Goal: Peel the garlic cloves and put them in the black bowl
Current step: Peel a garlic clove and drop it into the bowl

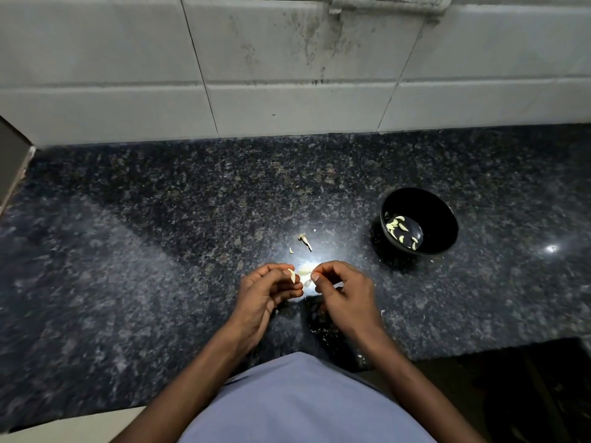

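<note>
While both hands work over the near middle of the bench (160, 219), the left hand (267, 294) pinches a pale, tapered garlic clove (292, 275) between curled fingers (289, 294) and thumb, its long axis running near to far with the narrow end toward the person. The right hand (343, 292) has its fingers curled in a pinch just right of that clove; what it grips is too small and too washed out by glare to tell. Between and under the hands lie more pale garlic pieces (305, 269) in a bright reflection on the stone. A little farther off sit a dry stem scrap (305, 240) and a small curved sliver (291, 250). To the far right, well apart from the hands, stands the round black bowl (439, 215), glossy, holding a scatter of peeled cloves (398, 227) lying in mixed directions. The bench is dark speckled polished granite; the wall (128, 75) behind is pale tile with grimy streaks. No readable writing shows. A light blue shirt (303, 401) fills the near edge.
</note>
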